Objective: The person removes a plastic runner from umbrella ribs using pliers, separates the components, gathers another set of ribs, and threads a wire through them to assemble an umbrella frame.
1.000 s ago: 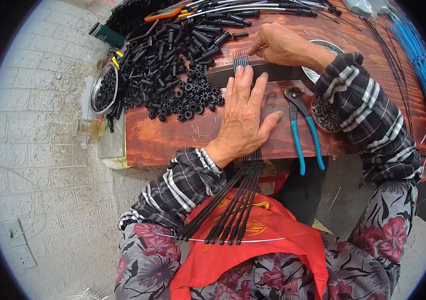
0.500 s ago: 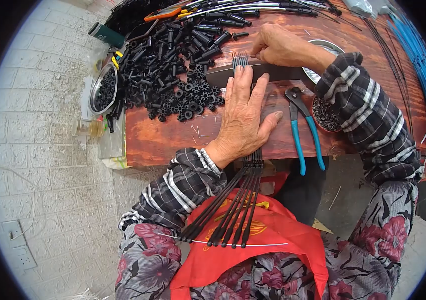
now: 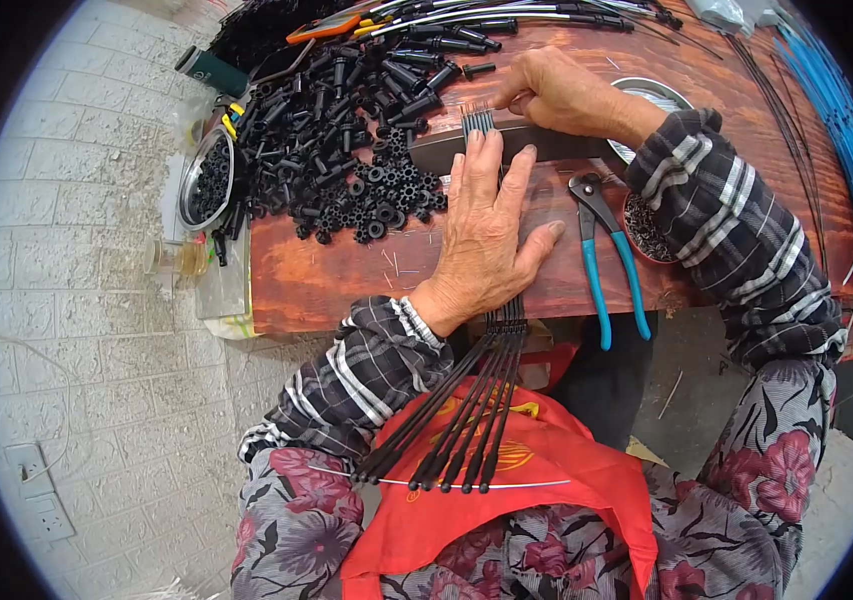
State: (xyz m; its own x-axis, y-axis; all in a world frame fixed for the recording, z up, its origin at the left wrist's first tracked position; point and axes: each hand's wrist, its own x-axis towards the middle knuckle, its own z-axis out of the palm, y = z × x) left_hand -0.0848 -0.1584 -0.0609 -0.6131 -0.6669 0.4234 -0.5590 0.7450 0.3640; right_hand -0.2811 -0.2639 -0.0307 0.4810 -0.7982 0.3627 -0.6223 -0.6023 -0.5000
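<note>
My left hand [image 3: 481, 220] lies flat with its fingers stretched over a row of slim black rods [image 3: 496, 400], pressing them against the table edge. Their knobbed lower ends hang over my lap, crossed by a thin white rod [image 3: 526, 485]. Past my fingertips, the rods' thin metal ends [image 3: 478, 120] stick out over a dark flat bar [image 3: 556, 143]. My right hand [image 3: 556, 92] is closed in a pinch just right of those ends; what the fingers hold is hidden. Pliers with teal handles [image 3: 591, 280] lie on the table right of my left hand.
A heap of black plastic parts [image 3: 346, 130] covers the table's left side. Right of the pliers is a small bowl of metal bits [image 3: 651, 228]. A round tin [image 3: 681, 100] sits behind my right wrist. Bundled blue rods [image 3: 846, 150] lie at far right.
My right hand has shifted very slightly left, nearer the metal ends. My left hand stays flat on the rods, which have moved a touch left at their lower ends.
</note>
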